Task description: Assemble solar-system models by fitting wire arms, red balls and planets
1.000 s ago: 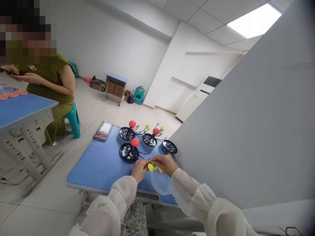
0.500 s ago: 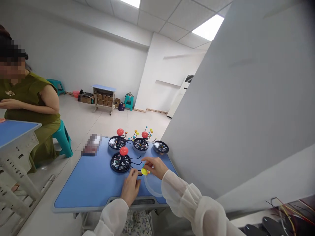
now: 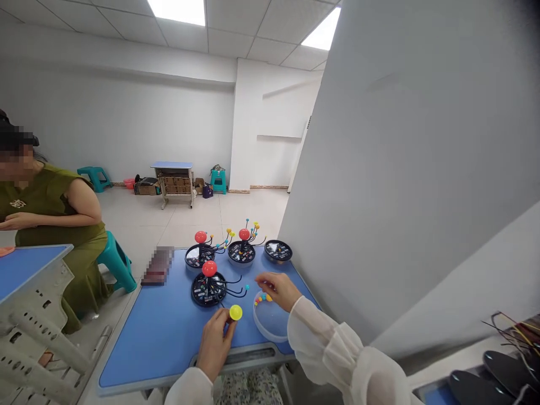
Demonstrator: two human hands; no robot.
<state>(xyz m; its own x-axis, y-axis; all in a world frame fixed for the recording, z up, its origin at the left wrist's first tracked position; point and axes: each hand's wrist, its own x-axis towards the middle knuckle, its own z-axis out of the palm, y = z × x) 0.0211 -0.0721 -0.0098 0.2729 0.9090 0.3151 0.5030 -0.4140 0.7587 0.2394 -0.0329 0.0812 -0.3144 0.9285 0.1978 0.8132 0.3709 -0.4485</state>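
Observation:
My left hand point(image 3: 214, 343) is at the table's front, its fingertips pinching a yellow ball point(image 3: 235, 313) with a short stem hidden or too small to see. My right hand point(image 3: 278, 289) hangs over a clear round plastic lid point(image 3: 270, 320), holding nothing visible. Inside the lid lie several small coloured beads point(image 3: 262, 298). Just behind my left hand stands a black round-based planet model point(image 3: 208, 290) with a red ball point(image 3: 209, 268) and thin black wire arms. Two similar models point(image 3: 200, 255) point(image 3: 241, 252) and a bare black disc base point(image 3: 278, 251) stand farther back.
All this rests on a blue table point(image 3: 139, 354). A pixelated blurred item point(image 3: 158, 265) lies at its back left. A grey partition point(image 3: 400, 169) rises at the right. A seated person point(image 3: 50, 208) in an olive dress is at a second blue table at the left.
My hands have moved apart. The yellow ball has gone from between both hands to my left hand alone. The view has tilted level and risen, showing more of the room.

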